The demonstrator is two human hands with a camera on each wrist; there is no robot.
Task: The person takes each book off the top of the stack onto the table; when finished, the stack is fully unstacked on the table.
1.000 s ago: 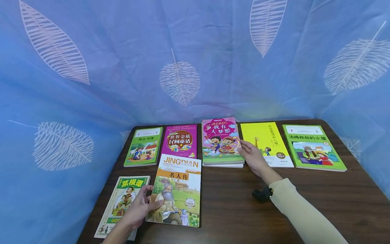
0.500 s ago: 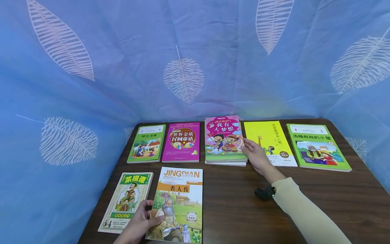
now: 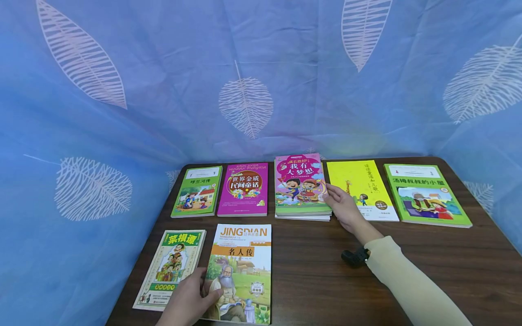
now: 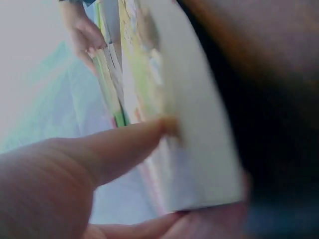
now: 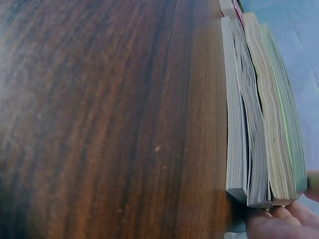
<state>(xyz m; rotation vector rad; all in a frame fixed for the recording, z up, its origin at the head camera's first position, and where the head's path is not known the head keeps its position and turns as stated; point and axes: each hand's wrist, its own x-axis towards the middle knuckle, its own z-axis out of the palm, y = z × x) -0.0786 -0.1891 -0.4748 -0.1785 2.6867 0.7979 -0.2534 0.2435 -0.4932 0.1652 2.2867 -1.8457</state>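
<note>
So the left hand [image 3: 191,296] is at the bottom of the head view, left of centre, and it's got the Jingdian book [image 3: 244,267] by its left edge: thumb flat on the cover, fingers curled in behind. The left wrist view is blurry but shows the same pinch near a corner. Can't tell if that book lies fully flat.

Right hand [image 3: 344,208] is just right of the frame's centre, partly closed around the right edge of the pink-topped stack [image 3: 299,185]. The right wrist view has its fingers wrapped at the near end of the stack, which is several books thick, page edges showing.

Everything's on a dark wood table [image 3: 310,271]. Along the back, left to right: a small green book [image 3: 195,192], a purple book [image 3: 243,190], the stack, a yellow book [image 3: 355,174], then a bigger green book [image 3: 428,197]. A cream book [image 3: 171,267] sits lower left, just beside the left hand. Blue leaf-print curtain [image 3: 285,59] fills the upper frame.
</note>
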